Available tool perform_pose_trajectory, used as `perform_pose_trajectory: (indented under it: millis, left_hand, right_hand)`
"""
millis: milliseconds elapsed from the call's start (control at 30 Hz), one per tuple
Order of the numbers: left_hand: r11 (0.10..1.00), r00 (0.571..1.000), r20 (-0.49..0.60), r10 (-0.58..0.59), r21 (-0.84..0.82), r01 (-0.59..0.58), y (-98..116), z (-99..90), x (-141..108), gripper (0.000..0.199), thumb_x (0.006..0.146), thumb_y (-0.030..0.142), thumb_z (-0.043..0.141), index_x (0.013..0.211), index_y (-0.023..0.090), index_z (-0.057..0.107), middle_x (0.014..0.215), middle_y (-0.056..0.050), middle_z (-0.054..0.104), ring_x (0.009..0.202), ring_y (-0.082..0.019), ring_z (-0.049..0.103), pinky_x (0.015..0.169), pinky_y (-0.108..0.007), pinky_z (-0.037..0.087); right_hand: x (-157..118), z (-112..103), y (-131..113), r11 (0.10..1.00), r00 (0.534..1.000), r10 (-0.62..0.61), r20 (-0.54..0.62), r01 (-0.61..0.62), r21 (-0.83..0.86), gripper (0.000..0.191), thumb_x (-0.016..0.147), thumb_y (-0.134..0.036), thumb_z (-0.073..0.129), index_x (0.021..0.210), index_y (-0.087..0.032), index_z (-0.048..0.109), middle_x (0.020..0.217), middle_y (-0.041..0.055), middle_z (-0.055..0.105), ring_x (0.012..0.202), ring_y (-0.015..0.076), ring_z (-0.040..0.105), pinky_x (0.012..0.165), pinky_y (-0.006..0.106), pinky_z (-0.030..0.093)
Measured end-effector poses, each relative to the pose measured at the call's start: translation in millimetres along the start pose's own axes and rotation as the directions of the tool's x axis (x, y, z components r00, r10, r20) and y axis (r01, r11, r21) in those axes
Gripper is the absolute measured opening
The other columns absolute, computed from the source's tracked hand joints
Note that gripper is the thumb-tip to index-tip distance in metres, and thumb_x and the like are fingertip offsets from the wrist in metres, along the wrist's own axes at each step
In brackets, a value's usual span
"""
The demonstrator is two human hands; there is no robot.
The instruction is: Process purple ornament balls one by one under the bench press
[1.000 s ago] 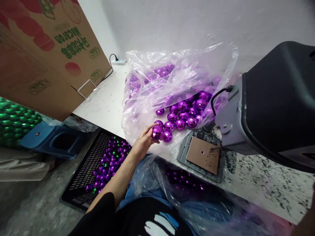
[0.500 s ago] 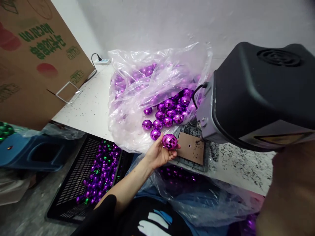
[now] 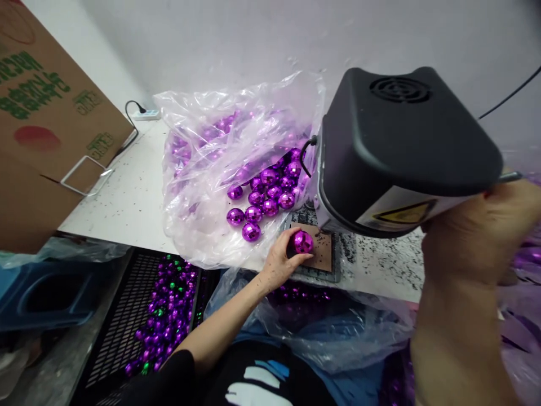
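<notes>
White worktop (image 3: 135,197), sprinkled with black specks, set against a pale wall (image 3: 236,39) and seen from above by the person seated at its front edge. Nearest, clear plastic sheeting (image 3: 372,327) drapes over the person's blue-clad lap. Below the front edge, towards the left, a black mesh crate (image 3: 131,287) holds many small shiny purple pieces and a few green ones. Further left stands a blue stool (image 3: 19,301).

At the front edge, the left hand (image 3: 281,260) is closed around one shiny, faceted purple ball (image 3: 303,242), fingers above and thumb below. The ball is over a brown plate (image 3: 324,262) near that edge; whether they touch cannot be told. The right hand (image 3: 482,231) is raised close to the camera, beside a black machine housing (image 3: 401,135) with a round vent and a yellow warning label; its fingers are hidden, so its grip cannot be told.

Beyond the left hand, loose purple balls (image 3: 253,214) cluster at the mouth of a clear plastic bag (image 3: 190,237). More balls show through the bag, which spreads from near the front edge back towards the wall. Over the worktop's left edge leans a cardboard box (image 3: 38,180) with green print. At the far left corner, a power strip (image 3: 146,115) has a black cable plugged in.
</notes>
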State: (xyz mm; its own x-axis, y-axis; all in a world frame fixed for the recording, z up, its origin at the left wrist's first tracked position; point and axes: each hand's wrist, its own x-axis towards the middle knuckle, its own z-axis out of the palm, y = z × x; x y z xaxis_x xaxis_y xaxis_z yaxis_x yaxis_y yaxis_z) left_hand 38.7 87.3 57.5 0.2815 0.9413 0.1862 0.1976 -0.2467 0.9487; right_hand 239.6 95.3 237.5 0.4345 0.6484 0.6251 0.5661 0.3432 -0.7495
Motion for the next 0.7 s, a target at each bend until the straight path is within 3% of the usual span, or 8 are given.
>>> perform_pose_trajectory:
  millis: [133, 233, 467, 567, 700]
  left_hand:
    - [0.989, 0.999, -0.010, 0.046, 0.139, -0.044, -4.4, 13.9, 7.4, 0.057, 0.080, 0.036, 0.078, 0.129, 0.023, 0.054, 0.125, -0.010, 0.064, 0.118, -0.028, 0.060, 0.102, -0.046, 0.045]
    - [0.962, 0.994, 0.050, 0.097, 0.251, -0.106, -2.5, 17.5, 12.7, 0.056, 0.080, 0.032, 0.077, 0.129, 0.022, 0.054, 0.125, -0.011, 0.064, 0.121, -0.029, 0.058, 0.102, -0.046, 0.043]
    - [0.909, 0.977, 0.128, 0.169, 0.363, -0.205, 1.1, 19.1, 17.0, 0.051, 0.080, 0.024, 0.074, 0.127, 0.019, 0.054, 0.126, -0.012, 0.061, 0.123, -0.029, 0.053, 0.105, -0.045, 0.039]
    - [0.902, 0.969, 0.138, 0.206, 0.358, -0.243, -0.8, 20.7, 15.2, 0.055, 0.082, 0.032, 0.074, 0.129, 0.017, 0.050, 0.127, -0.013, 0.061, 0.123, -0.030, 0.053, 0.107, -0.047, 0.036]
    - [0.902, 0.984, 0.053, 0.169, 0.395, -0.176, -1.3, 26.6, 13.1, 0.049, 0.085, 0.041, 0.071, 0.125, 0.019, 0.052, 0.124, -0.012, 0.063, 0.120, -0.030, 0.053, 0.108, -0.049, 0.035]
  right_hand:
    - [1.2, 1.2, 0.4, 0.998, 0.997, 0.059, -0.040, -0.060, -0.014, 0.042, 0.086, -0.041, 0.060, 0.060, -0.009, 0.050, 0.048, -0.0054, 0.027, 0.042, -0.0016, 0.029, 0.040, 0.015, 0.020]
    - [1.7, 0.5, -0.7, 0.994, 0.994, 0.104, -0.019, -0.105, -0.045, 0.045, 0.086, -0.043, 0.059, 0.058, -0.011, 0.044, 0.047, -0.0061, 0.025, 0.041, -0.0022, 0.027, 0.040, 0.014, 0.021]
    - [1.2, 0.1, -0.5, 0.996, 0.996, 0.092, 0.005, -0.092, 0.003, 0.051, 0.086, -0.046, 0.059, 0.057, -0.013, 0.032, 0.048, -0.0068, 0.025, 0.042, -0.0038, 0.027, 0.042, 0.012, 0.023]
    - [1.6, 0.3, 0.9, 0.997, 0.997, 0.072, 0.005, -0.072, 0.017, 0.052, 0.085, -0.046, 0.061, 0.057, -0.013, 0.031, 0.047, -0.0066, 0.024, 0.043, -0.0033, 0.030, 0.043, 0.013, 0.024]
    - [2.5, 0.2, -1.0, 0.998, 0.998, 0.062, 0.014, -0.062, 0.003, 0.052, 0.086, -0.045, 0.059, 0.056, -0.012, 0.032, 0.048, -0.0056, 0.026, 0.045, -0.0026, 0.028, 0.044, 0.015, 0.022]
